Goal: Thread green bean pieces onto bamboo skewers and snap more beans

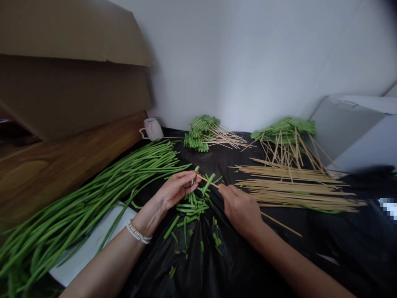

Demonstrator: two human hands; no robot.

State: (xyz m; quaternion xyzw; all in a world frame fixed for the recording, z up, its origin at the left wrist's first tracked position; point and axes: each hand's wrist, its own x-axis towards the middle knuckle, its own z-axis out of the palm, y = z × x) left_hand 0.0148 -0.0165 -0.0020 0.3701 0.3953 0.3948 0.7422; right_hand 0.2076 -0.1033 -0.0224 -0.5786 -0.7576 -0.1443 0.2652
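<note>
My right hand (238,209) is closed around a bamboo skewer (281,224), whose back end sticks out to the lower right. A cut piece of green bean (209,183) sits across the skewer near its front. At the skewer's tip, the fingers of my left hand (178,188) pinch another short green bean piece (197,169). Below my hands, several cut bean pieces (190,209) lie loose on the black plastic sheet (235,265). Left of my left hand, long uncut green beans (102,194) are spread in a pile, partly over a white board (93,248).
Loose bamboo skewers (300,192) lie in rows at the right. Behind are two piles of skewered beans, one in the middle (201,130) and one at the right (287,129). A mug (152,129), cardboard box (74,87) and white box (356,128) stand around the edges.
</note>
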